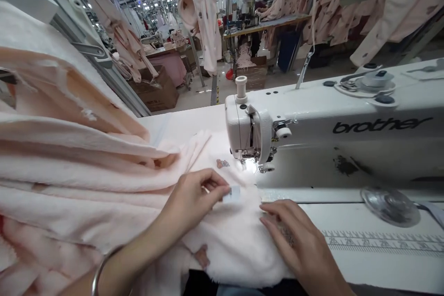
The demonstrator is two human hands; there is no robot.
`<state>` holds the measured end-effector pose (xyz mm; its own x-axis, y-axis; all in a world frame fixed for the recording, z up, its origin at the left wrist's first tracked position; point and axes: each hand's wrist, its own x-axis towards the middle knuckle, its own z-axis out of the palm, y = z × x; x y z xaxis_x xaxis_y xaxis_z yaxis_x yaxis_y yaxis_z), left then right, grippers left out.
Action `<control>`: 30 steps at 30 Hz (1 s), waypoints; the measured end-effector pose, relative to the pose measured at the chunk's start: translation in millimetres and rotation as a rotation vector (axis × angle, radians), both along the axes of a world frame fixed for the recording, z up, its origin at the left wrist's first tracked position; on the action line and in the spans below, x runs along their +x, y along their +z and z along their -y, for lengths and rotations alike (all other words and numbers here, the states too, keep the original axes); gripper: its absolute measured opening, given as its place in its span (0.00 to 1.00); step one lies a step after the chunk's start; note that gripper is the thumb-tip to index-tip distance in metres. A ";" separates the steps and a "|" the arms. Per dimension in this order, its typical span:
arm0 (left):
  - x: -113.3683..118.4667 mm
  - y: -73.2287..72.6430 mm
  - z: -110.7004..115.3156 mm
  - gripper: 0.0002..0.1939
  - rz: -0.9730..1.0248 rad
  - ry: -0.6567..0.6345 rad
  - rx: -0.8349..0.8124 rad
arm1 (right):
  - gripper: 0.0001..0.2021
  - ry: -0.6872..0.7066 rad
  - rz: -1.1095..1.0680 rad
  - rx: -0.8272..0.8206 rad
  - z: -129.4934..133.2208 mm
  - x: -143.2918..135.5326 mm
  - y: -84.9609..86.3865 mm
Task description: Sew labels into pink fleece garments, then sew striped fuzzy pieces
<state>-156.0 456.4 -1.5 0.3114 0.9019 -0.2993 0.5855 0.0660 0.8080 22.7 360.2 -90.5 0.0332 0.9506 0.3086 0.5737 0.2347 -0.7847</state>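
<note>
My left hand [197, 194] pinches a small white label [231, 194] between thumb and fingertips, just above pale pink plush fabric [239, 236]. At the fabric's right edge rests my right hand [294, 236], its fingers stretched out and slightly apart, with the fingertips at the cloth edge. The fabric is printed with small brown bears and runs up to the lit needle area of a white sewing machine [248, 125]. Whether the cloth lies under the presser foot is hard to make out in the glare.
More pink fabric [69, 166] is heaped at the left. A clear round disc [390, 206] and a printed ruler scale [374, 242] are on the table at the right. Cardboard boxes [156, 90], hanging pink garments [204, 14] and other workstations stand beyond.
</note>
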 end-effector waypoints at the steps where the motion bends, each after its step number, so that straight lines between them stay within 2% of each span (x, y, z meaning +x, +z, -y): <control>1: 6.3 -3.2 -10.1 0.07 -0.037 -0.039 0.035 | 0.09 -0.008 0.078 0.080 -0.5 -0.1 -5.3; 5: 28.1 -35.2 -39.6 0.05 -0.155 -0.159 0.029 | 0.11 -0.048 0.297 0.219 -4.6 -8.4 -19.5; 7: 31.4 -49.2 -45.7 0.06 -0.191 -0.171 0.016 | 0.09 -0.069 0.307 0.248 -8.3 -11.9 -21.7; 9: 30.6 -55.7 -47.8 0.07 -0.162 -0.149 -0.031 | 0.07 -0.080 0.268 0.223 -13.9 -13.2 -21.2; 14: 28.4 -58.1 -46.2 0.08 0.016 -0.087 -0.152 | 0.09 -0.155 0.262 0.188 -27.3 -13.9 -18.6; 18: 31.5 -62.4 -43.4 0.07 -0.038 -0.100 -0.141 | 0.09 -0.186 0.338 0.168 -26.6 -15.5 -22.6; 22: 33.5 -63.5 -44.3 0.06 -0.085 -0.122 -0.108 | 0.14 -0.147 0.397 0.112 -22.0 -14.7 -26.7; 30: 36.7 -60.9 -48.4 0.04 -0.121 -0.155 -0.107 | 0.15 -0.126 0.394 0.115 -21.6 -14.4 -30.2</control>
